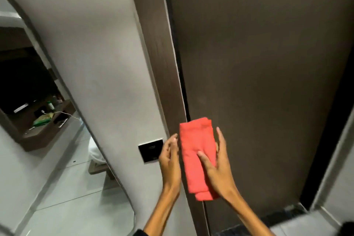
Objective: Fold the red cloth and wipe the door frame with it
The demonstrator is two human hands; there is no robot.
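Note:
The red cloth [195, 145] is folded into a long narrow strip and hangs upright in front of the dark brown door [258, 63]. My right hand [216, 166] grips it, thumb across the front and fingers behind. My left hand [169, 159] is just left of the cloth with its fingers apart, holding nothing; I cannot tell whether the fingertips touch the cloth's edge. The brown door frame [159, 53] runs down the picture directly behind and left of the cloth.
A grey wall [99, 44] lies left of the frame, with a black switch plate [150, 150] beside my left hand. Further left a mirror [38, 120] reflects a shelf with small items. A dark threshold [277, 214] lies below the door.

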